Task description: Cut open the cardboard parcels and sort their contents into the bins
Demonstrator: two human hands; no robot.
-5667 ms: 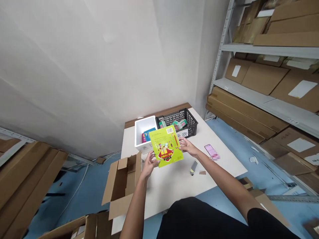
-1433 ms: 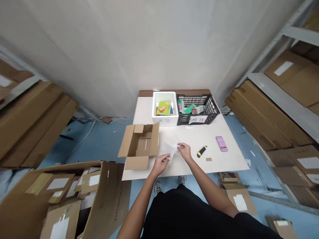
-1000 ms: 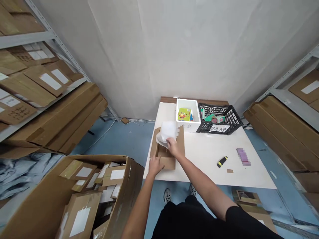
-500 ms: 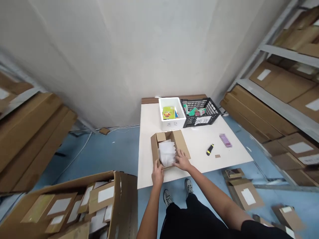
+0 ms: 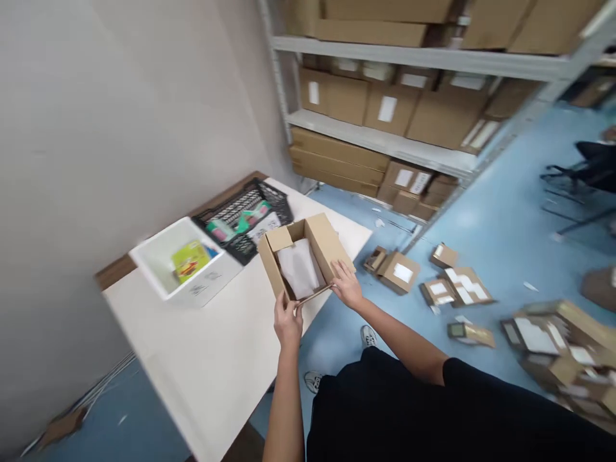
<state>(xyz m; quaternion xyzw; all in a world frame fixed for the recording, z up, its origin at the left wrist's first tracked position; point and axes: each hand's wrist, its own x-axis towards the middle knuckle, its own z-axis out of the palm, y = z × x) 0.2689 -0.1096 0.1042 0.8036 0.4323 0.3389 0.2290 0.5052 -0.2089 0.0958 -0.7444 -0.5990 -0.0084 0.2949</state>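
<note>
Between my two hands is an open cardboard box, tilted a little, its flaps standing out. White wrapping paper lies inside it, and whatever the paper may cover is hidden. My left hand grips the near left corner of the box, thumb and fingers around the edge. On the right side, my right hand holds the box by its near right corner and outer flap. The box is over the right part of the white table; whether it still touches the tabletop I cannot tell.
A white bin with a yellow-green packet stands by the wall. Beside it is a black crate with green and pink packs. A metal shelf of cartons rises behind. Several cardboard boxes lie on the blue floor at right.
My view has turned to the right. The box has moved right across the table with both hands on it. My right hand has gone from the paper to the box's right side.
</note>
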